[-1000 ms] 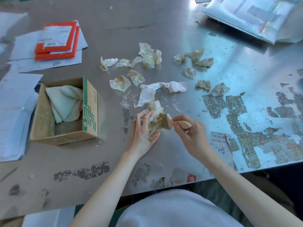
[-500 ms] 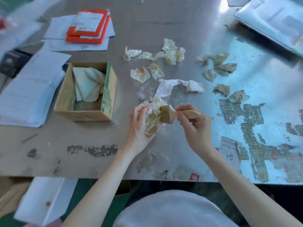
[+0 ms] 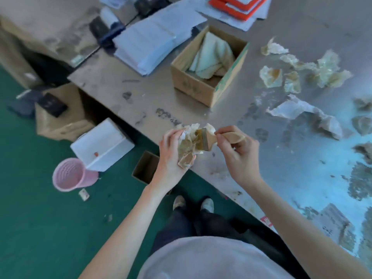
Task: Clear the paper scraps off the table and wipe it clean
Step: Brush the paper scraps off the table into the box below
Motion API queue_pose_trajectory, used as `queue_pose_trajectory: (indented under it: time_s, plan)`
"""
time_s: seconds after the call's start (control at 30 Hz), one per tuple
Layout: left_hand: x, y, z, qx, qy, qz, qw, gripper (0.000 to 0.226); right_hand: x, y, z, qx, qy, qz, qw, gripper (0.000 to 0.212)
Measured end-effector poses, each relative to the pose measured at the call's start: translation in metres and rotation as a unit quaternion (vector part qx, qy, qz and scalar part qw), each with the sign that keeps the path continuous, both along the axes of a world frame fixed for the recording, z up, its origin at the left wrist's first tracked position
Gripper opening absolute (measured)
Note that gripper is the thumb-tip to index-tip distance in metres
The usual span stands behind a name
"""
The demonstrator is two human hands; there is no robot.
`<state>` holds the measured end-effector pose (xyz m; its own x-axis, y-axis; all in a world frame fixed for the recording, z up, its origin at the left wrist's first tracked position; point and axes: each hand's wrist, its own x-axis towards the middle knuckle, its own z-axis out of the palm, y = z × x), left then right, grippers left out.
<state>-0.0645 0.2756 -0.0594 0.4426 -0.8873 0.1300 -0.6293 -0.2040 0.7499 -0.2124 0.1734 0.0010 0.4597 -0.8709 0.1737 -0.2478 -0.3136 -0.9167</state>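
Her left hand (image 3: 173, 156) clutched a wad (image 3: 187, 146) of scraps at the table's (image 3: 145, 97) near edge; the right hand (image 3: 237, 154) gripped a brush (image 3: 211, 136). Many scraps (image 3: 302, 77) remained mid-table, wiping not begun, cloth (image 3: 211, 55) boxed.

Both hands (image 3: 173, 156) (image 3: 239, 158) raised together, fingers (image 3: 221, 133) curled.

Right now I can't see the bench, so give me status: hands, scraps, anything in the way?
Left hand shut on wad. Right hand shut on brush. Scraps remain on table. Nothing blocking.
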Motion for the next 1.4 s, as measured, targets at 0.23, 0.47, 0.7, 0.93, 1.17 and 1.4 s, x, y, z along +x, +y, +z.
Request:
queue_pose_trajectory:
  time_s: [0.23, 0.47, 0.7, 0.93, 1.17, 1.4]
  plan:
    - [0.043, 0.054, -0.001, -0.006, 0.012, 0.074, 0.997, 0.072, 0.064, 0.036, -0.007, -0.001, -0.014, 0.076, 0.997, 0.02]
    - [0.098, 0.108, -0.002, 0.015, 0.057, 0.114, 0.992, 0.07, 0.129, 0.082, -0.014, 0.002, 0.007, 0.105, 0.994, 0.017]
    - [0.142, 0.144, -0.024, 0.025, 0.055, 0.122, 0.991, 0.071, 0.181, 0.114, -0.03, 0.012, 0.011, 0.119, 0.993, 0.02]
    - [0.169, 0.148, -0.104, 0.057, 0.094, 0.132, 0.985, 0.073, 0.21, 0.118, -0.105, 0.053, 0.052, 0.126, 0.989, 0.016]
    - [0.178, 0.132, -0.26, 0.106, 0.125, 0.169, 0.972, 0.072, 0.229, 0.108, -0.259, 0.082, 0.101, 0.135, 0.982, 0.016]
    - [0.178, 0.115, -0.438, 0.197, 0.144, 0.167, 0.955, 0.082, 0.239, 0.095, -0.429, 0.078, 0.162, 0.148, 0.973, 0.016]
